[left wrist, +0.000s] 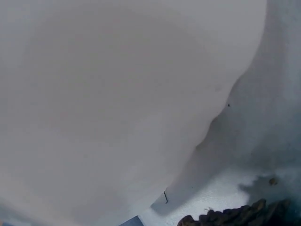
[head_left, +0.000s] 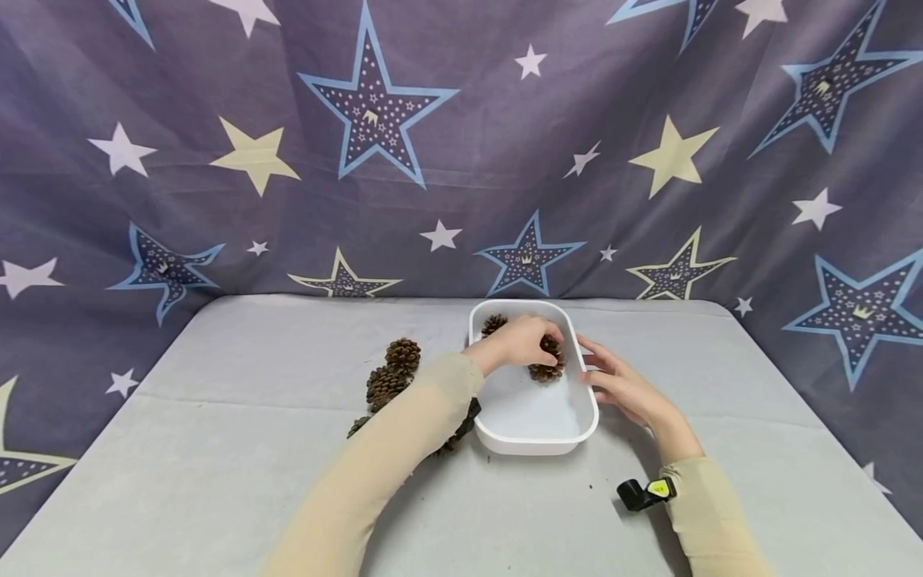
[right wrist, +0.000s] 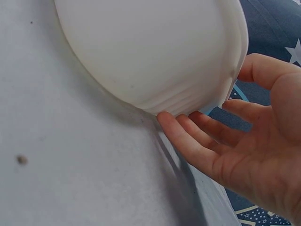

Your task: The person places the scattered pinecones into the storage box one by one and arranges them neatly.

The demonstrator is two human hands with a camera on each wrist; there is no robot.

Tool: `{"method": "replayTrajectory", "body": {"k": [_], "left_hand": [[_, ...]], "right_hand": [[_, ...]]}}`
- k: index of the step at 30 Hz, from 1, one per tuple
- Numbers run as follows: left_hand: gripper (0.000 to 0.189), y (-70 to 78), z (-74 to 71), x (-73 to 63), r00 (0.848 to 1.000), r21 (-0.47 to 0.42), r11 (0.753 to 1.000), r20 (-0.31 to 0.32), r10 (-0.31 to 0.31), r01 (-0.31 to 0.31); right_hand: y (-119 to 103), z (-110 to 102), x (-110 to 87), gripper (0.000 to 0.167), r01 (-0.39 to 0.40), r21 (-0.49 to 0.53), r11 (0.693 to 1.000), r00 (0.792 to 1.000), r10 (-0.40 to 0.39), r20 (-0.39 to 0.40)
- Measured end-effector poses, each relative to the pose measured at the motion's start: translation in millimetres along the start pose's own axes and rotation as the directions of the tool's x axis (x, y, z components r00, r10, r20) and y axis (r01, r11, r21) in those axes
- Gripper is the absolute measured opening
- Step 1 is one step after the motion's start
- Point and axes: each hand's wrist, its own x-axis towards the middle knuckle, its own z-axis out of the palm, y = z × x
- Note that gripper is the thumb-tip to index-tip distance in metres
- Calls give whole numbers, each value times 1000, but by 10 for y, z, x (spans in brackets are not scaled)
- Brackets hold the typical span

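A white rectangular container [head_left: 537,446] with rounded corners stands on the grey cloth. My left hand [head_left: 521,340] reaches over its left side and grips a brown pine cone [head_left: 546,372] inside, low over the floor. Beyond that wrist, another pine cone [head_left: 493,323] lies in the far left corner. My right hand [head_left: 626,386] touches the outer right wall with its fingers spread and only slightly bent. The right wrist view shows these fingertips [right wrist: 165,120] against the container's side [right wrist: 150,52]. In the left wrist view the pale container wall [left wrist: 117,94] fills most of the picture, hiding the left hand.
Left of the container, several pine cones [head_left: 388,386] lie in a row, partly covered by the left forearm. One cone's edge [left wrist: 244,215] shows at the bottom of the left wrist view. A star-patterned curtain [head_left: 461,144] hangs behind the table [head_left: 238,449].
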Motion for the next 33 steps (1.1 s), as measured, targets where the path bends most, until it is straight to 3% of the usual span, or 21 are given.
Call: {"method": "replayTrajectory", "body": {"k": [10,17,22,29,33], "left_hand": [[42,-69,-99,-95,999,-2,1000,-34,-1,1],[40,-135,-267,-265,999,-57,998,-45,9,-11],[39,-276,-385,-425,998,-53,999,-69,2,-5],[37,-552,-491,-656,993,-126,991,-94,-66,54],[36,-692,-515,-780,990,-110,992,-123,-73,60]], "right_hand": [[-1,36,16,69,2,17,1000,1000,-2,2],[-10,22,7,69,-3,1,1000,1000,3,-5],[-4,20,3,70,-5,-13,1000,1000,4,-9],[-4,9,-3,70,0,-9,1000,1000,0,-5],[-15,12,-4,70,3,-16,1000,1000,-3,-3]]}}
